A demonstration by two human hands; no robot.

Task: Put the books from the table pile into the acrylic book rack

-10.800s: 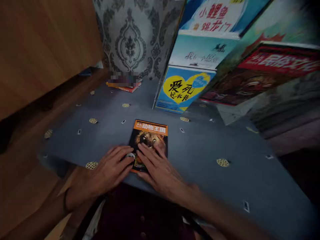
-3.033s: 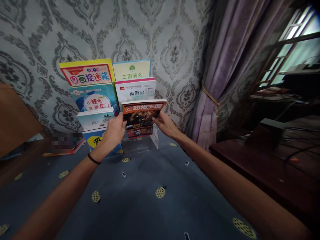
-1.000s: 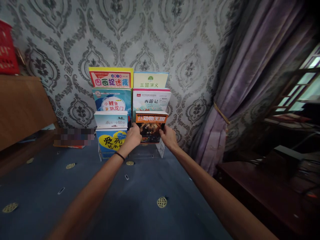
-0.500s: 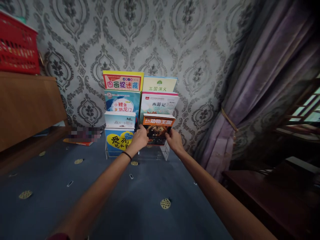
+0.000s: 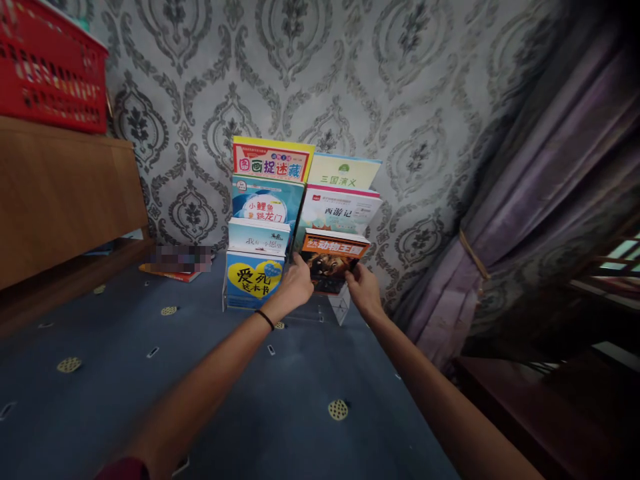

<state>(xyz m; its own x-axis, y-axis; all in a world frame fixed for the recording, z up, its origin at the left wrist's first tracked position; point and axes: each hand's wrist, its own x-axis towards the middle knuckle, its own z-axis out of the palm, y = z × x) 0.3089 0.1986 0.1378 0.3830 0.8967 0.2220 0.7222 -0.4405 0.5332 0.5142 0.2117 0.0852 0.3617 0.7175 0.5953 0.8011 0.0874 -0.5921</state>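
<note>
A book with a lion on its orange and dark cover (image 5: 327, 263) stands in the right column of a clear tiered book stand (image 5: 341, 305). My left hand (image 5: 298, 283) grips its left edge, and my right hand (image 5: 363, 287) pinches its lower right edge. Behind it rise a pale book with a pink top edge (image 5: 340, 210) and a cream book (image 5: 345, 173). In the left column stand a blue book with a yellow heart (image 5: 253, 277), a light blue book (image 5: 257, 238), a teal book (image 5: 265, 200) and a yellow-edged book (image 5: 273, 160).
A red plastic basket (image 5: 55, 73) sits on a wooden cabinet (image 5: 70, 200) at left. Several books, partly blurred out, lie in a low pile (image 5: 175, 275) by the wall. A tied purple curtain (image 5: 480, 247) hangs at right. Blue patterned cloth (image 5: 240, 407) covers the surface below.
The view has turned, so the stand and books appear farther right and slightly tilted. Both hands keep hold of the lion book, which remains in the right column.
</note>
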